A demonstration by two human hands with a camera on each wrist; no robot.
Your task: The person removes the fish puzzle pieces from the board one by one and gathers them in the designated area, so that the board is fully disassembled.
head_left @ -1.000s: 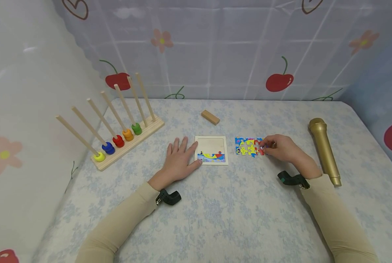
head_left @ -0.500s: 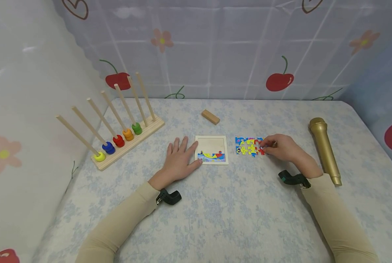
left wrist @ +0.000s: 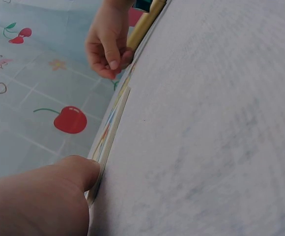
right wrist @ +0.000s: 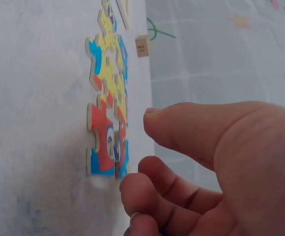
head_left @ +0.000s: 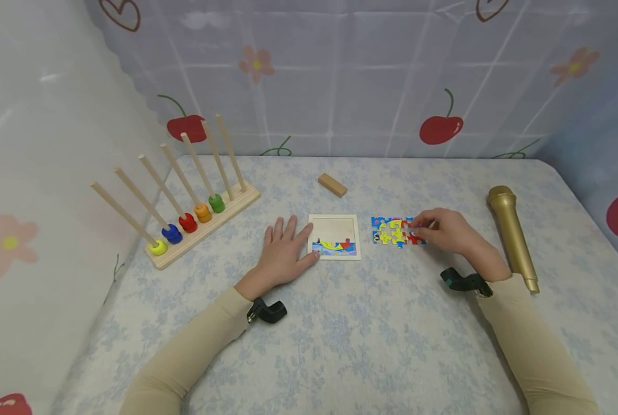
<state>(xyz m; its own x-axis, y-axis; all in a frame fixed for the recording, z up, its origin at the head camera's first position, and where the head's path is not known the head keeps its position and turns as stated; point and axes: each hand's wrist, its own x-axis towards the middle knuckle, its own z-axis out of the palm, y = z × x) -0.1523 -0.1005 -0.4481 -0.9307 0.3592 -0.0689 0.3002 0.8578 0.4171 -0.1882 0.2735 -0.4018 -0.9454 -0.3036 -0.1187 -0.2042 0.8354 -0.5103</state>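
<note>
My left hand (head_left: 283,253) lies flat with its fingers spread, thumb and forefinger touching the left side of a square wooden puzzle frame (head_left: 358,236). Joined pieces along the bottom of that frame form a strip of coloured picture (head_left: 333,248). To the right, a loose group of yellow, red and blue jigsaw pieces (head_left: 391,231) lies on the table. My right hand (head_left: 446,231) hovers at the group's right end. In the right wrist view its thumb (right wrist: 182,125) stands apart from the bent fingers, nothing visible between them, close to red-and-blue pieces (right wrist: 100,142) bearing an eye.
A wooden block (head_left: 332,185) lies behind the frame. At the left stands a pegged rack (head_left: 205,225) with coloured rings on several of its rods. A gold microphone (head_left: 513,239) lies right of my right hand. A printed curtain (head_left: 329,80) hangs behind the table.
My right hand has drawn back slightly to the right, so more of the red pieces at the group's right end show. My left hand stays in place on the frame.
</note>
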